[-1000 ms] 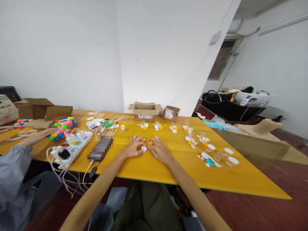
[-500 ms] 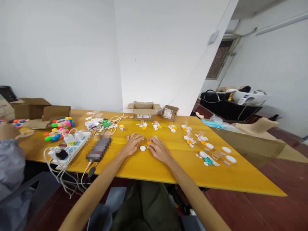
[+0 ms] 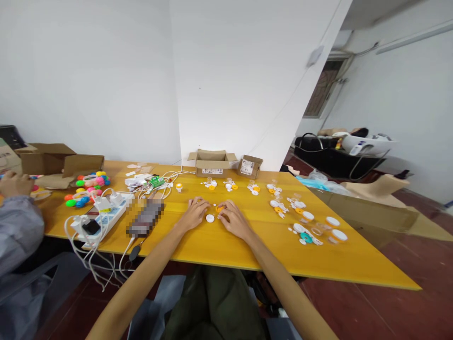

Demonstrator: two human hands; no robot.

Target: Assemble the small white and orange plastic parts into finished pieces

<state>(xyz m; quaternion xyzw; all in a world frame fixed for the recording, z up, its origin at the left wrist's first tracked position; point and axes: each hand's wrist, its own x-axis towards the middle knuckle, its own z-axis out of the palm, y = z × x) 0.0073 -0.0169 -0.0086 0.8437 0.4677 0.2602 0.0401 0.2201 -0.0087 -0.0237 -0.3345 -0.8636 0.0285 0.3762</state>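
Observation:
Above the table, my left hand (image 3: pixel 194 214) is bent over loosely, its fingers apart, with nothing visible in them. A round white disc (image 3: pixel 210 218) lies on the table between my two hands. My right hand (image 3: pixel 233 220) has its curled fingertips at an orange ring-shaped part (image 3: pixel 220 208), which they partly cover. Just left of that part is a tiny white piece (image 3: pixel 214 205). Farther back stand small groups of white and orange plastic parts (image 3: pixel 231 187) with clear cups.
To the right are a teal ring (image 3: pixel 306 237) and white-lidded jars (image 3: pixel 339 235). Cardboard boxes (image 3: pixel 211 169) stand by the wall. On the left are a phone (image 3: pixel 146 218), a power strip (image 3: pixel 118 213) with cables, colourful beaded rings (image 3: pixel 83 198) and another person's hand (image 3: pixel 16 184).
The tiny white piece shows slightly farther right, nearer the orange part. My hands have barely shifted. The other person's hand and sleeve have moved right, farther into view.

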